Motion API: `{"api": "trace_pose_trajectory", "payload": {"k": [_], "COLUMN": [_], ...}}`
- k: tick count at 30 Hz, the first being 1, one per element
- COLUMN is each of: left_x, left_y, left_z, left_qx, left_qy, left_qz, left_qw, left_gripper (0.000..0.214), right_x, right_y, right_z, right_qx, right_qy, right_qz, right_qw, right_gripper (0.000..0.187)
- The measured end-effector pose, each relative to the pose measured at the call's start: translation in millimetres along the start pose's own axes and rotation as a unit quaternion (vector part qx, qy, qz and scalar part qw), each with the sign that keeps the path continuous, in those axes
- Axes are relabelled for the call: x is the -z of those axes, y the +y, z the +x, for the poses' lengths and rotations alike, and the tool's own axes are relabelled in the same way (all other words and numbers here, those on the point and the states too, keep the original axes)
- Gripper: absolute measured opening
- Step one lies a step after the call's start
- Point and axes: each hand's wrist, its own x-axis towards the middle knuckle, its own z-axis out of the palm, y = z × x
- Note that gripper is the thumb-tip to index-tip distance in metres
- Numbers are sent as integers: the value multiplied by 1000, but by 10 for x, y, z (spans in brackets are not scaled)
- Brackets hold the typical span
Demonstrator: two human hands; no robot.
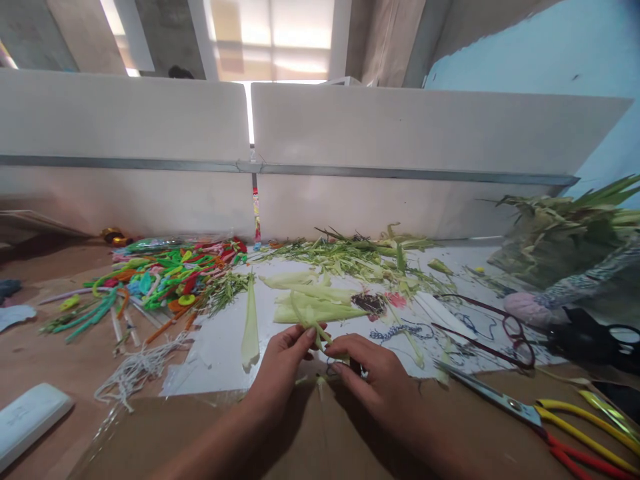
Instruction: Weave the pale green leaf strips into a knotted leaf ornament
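Observation:
In the middle of the head view, both hands meet over a narrow strip of pale green corn husk [303,312]. My left hand [287,353] pinches it between thumb and fingers, its free end pointing up and away. My right hand [373,373] is closed at the strip's near end; its fingertips partly hide what they grip. Just beyond lie broad flat husk leaves [320,311] and a dark tangled clump [369,303]. Braided blue-and-white cord [400,331] is to the right of them. Another single husk leaf [250,327] rests left of my hands.
Colourful pipe cleaners [185,273] and white string [145,365] spread on the left, near a white case [33,420]. Large scissors [515,403], eyeglasses [513,327] and a bag of husks [540,233] are at right. A white partition [400,133] stands behind green scraps [350,253].

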Motion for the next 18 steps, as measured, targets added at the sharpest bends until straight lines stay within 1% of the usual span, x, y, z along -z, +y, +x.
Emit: {"api": "trace_pose_trajectory", "payload": {"k": [2,4,6,8,11,14,16,18], "left_x": [3,-20,-71,-135,-205,-215,-205,-199], "left_y": [-14,-8,21,69,146,178,159,116], "left_z": [8,-14,-67,-136,-215,-225,-207,-189], "left_qx": [11,25,41,62,85,71,59,53], "left_qy": [0,-11,-12,-1,13,5,-3,-3], "left_qz": [-29,-68,-107,-139,-150,-133,-131,-140], "left_qw": [1000,997,993,988,985,988,990,989], "left_gripper": [39,41,41,37,33,33,32,31], "right_x": [-6,-10,-13,-16,-23,-21,-2,35], "right_y": [-8,-21,-37,-50,-59,-67,-70,-64], "right_z": [-9,-10,-8,-5,-6,-2,10,31], "right_qx": [9,12,5,-6,-16,-23,-23,-25], "right_qy": [-13,-33,-53,-78,-120,-152,-153,-121], "right_qz": [-11,-17,-15,-8,7,21,34,57], "right_qw": [1000,999,998,997,993,988,987,991], "right_gripper": [16,15,15,14,16,16,14,11]}}
